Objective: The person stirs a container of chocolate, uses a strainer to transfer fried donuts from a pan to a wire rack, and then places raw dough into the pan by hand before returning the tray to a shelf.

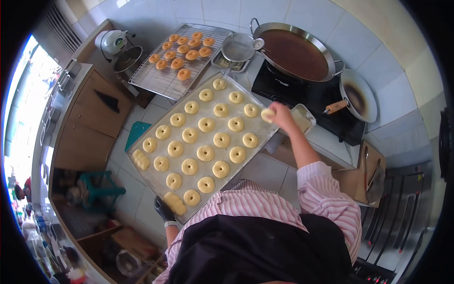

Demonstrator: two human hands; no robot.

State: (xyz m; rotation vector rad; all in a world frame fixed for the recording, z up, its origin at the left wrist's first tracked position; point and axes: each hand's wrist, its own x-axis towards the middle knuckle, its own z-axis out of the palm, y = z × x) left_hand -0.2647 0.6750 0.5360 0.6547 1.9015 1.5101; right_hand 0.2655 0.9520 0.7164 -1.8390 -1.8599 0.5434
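Observation:
A metal tray point(213, 183) with rows of pale ring-shaped dough pieces lies tilted across the middle of the view. My left hand point(164, 208), in a black glove, is at the tray's lower left corner, its fingers partly hidden by the edge. Beside it on the tray is a braided dough piece point(174, 203). My bare right hand point(281, 115) holds a dough ring point(268, 115) by its edge, at the tray's right side. Just right of that hand is a small rectangular container point(307, 117) with pale contents.
Browned rings sit on a wire rack point(151, 81) at the upper left. A wide pan of brown oil point(295, 53) stands on a black stove point(267, 85), with a strainer point(238, 48) left of it. A wooden-handled pan point(370, 111) is at the right.

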